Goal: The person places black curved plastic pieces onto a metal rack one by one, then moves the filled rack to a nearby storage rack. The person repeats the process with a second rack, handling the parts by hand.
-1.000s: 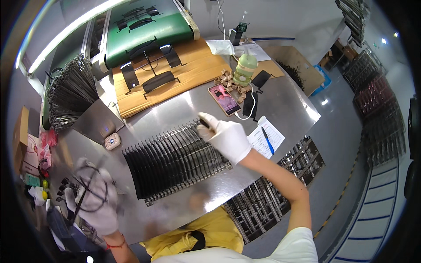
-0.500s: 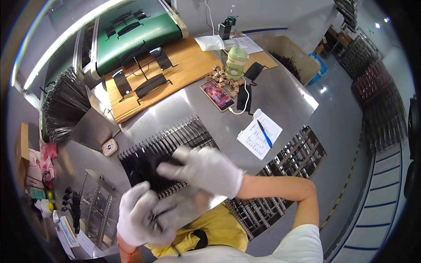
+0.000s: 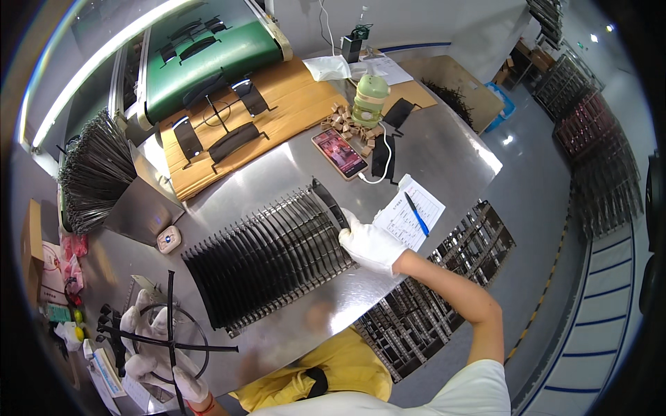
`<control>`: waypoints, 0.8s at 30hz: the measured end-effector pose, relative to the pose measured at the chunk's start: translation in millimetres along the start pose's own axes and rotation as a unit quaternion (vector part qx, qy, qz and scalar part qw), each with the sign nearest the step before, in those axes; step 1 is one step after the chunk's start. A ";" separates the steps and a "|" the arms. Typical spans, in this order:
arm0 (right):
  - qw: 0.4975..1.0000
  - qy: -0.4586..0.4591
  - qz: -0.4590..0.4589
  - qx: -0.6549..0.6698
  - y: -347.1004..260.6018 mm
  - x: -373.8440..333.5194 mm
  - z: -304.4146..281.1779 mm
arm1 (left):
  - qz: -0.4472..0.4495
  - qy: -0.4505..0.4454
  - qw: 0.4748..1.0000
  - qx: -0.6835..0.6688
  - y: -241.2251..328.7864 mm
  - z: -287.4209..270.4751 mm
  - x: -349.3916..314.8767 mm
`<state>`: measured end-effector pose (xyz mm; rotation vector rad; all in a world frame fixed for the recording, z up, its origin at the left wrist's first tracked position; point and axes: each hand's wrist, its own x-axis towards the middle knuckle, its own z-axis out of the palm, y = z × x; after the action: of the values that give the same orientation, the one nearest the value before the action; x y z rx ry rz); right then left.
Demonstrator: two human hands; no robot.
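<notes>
My gloved left hand (image 3: 142,364) holds a black cross-shaped frame with a wire ring (image 3: 171,342) at the lower left, its fingers bent around the ring and bars. At the middle of the table, my gloved right hand (image 3: 374,246) grips the near end of a curved black plate (image 3: 327,200). This plate stands at the right end of a metal rack (image 3: 340,258); whether it touches the rack I cannot tell. A close row of similar black plates (image 3: 243,270) fills the rack to the left of it.
Beyond the rack, a wooden board (image 3: 284,87) carries an assembled cross frame with plates, beside a green conveyor belt (image 3: 236,52). A phone (image 3: 338,154), a green bottle (image 3: 371,100) and a paper with a pen (image 3: 409,211) lie right. A bin of black rods (image 3: 139,208) stands left.
My right hand has moved right, from above the row of plates to the rack's right end, and now grips a plate. My left hand has moved left and down, carrying the cross-shaped frame.
</notes>
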<state>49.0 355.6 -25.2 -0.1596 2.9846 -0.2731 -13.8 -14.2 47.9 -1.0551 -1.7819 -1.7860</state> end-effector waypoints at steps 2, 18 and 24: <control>1.000 -0.006 0.009 -0.002 -2.6 -0.7 -1.9 | -0.016 0.055 0.998 0.019 0.5 -0.8 -5.0; 0.999 -0.025 0.034 0.010 -11.0 1.4 -3.4 | -0.079 0.097 0.988 -0.091 8.8 -15.0 -9.5; 0.966 -0.130 0.186 0.123 -18.6 13.9 -35.9 | -0.058 0.135 0.977 -0.155 7.2 -2.5 -6.8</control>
<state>31.7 341.9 11.4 0.3606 2.6228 -0.5241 -4.7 -18.9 47.9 -0.7786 -1.4611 -2.2129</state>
